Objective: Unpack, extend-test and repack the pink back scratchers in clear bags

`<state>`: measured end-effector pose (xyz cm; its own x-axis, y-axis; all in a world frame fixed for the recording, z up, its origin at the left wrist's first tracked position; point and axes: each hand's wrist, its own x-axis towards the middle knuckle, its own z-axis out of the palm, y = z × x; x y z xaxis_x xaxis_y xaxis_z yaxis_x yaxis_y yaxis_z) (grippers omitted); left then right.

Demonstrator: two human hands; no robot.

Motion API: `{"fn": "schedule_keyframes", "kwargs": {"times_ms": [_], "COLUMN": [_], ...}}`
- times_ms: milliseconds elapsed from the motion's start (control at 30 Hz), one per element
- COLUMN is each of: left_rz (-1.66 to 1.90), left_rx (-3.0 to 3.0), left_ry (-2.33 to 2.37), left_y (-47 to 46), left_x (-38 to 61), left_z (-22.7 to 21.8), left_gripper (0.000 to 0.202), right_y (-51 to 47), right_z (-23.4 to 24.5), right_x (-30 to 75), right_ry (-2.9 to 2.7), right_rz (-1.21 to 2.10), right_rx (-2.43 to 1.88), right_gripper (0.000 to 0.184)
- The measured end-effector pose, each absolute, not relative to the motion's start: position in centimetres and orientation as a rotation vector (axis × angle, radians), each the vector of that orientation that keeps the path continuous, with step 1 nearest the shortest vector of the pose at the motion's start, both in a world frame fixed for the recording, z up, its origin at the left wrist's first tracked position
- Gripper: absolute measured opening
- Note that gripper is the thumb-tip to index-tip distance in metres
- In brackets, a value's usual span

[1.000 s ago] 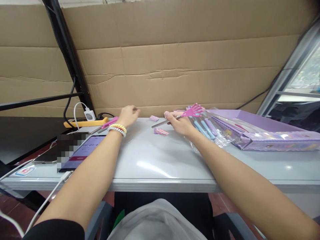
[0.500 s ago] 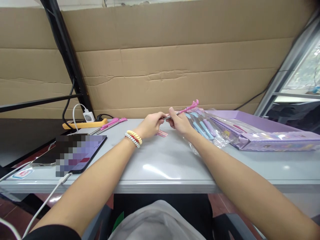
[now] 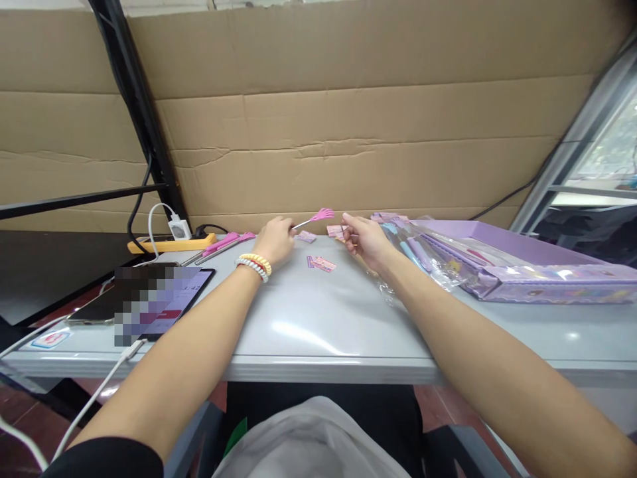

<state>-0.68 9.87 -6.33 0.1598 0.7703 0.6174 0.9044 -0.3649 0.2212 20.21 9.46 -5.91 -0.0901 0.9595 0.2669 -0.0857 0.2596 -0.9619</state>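
My left hand (image 3: 275, 240) is closed on the metal rod of a small pink hand-shaped scratcher (image 3: 318, 216), whose pink head points right above the table. My right hand (image 3: 365, 238) hovers just to the right of it, fingers pinched on a small pink label card (image 3: 335, 230). Another pink label card (image 3: 321, 263) lies flat on the grey table (image 3: 323, 318) between my hands, and a third label card (image 3: 306, 236) lies near the back edge. Two more pink scratchers (image 3: 226, 243) lie at the left rear.
A clear bag of pastel scratchers (image 3: 415, 255) and a purple display box (image 3: 522, 265) lie to the right. A tablet (image 3: 164, 302) with a cable sits at the left front, a yellow power strip (image 3: 169, 244) and charger behind it. A cardboard wall stands at the back.
The scratcher has passed from my right hand to my left, which drew it leftward. My right hand let go of the rod and now pinches a small label card.
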Motion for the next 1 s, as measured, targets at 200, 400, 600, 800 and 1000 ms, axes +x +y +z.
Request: {"fn": "schedule_keyframes", "kwargs": {"times_ms": [200, 400, 600, 800, 1000], "left_rz": [-0.909, -0.992, -1.037, -0.999, -0.934], "left_rx": [-2.47, -2.546, -2.548, -2.52, -2.52], "left_ry": [-1.485, -1.337, -1.355, -1.458, -1.477], "left_y": [10.5, 9.8, 8.9, 8.2, 8.1], "left_x": [-2.5, -0.9, -0.5, -0.4, 0.4], "left_z": [-7.0, -6.9, -6.6, -6.6, -6.5], "left_gripper": [0.024, 0.024, 0.021, 0.019, 0.024], "right_y": [10.1, 10.5, 10.1, 10.2, 10.6], "right_z": [-6.4, -6.5, -6.8, -7.4, -7.4], "right_x": [20.3, 20.8, 21.0, 20.7, 20.8], "right_ry": [-1.411, -1.449, -1.371, -1.423, -1.566], "right_rz": [0.877, 0.794, 1.109, 1.139, 0.969], "right_rx": [-1.091, -1.108, -0.861, -0.804, -0.943], "right_gripper": [0.031, 0.026, 0.034, 0.044, 0.034]}}
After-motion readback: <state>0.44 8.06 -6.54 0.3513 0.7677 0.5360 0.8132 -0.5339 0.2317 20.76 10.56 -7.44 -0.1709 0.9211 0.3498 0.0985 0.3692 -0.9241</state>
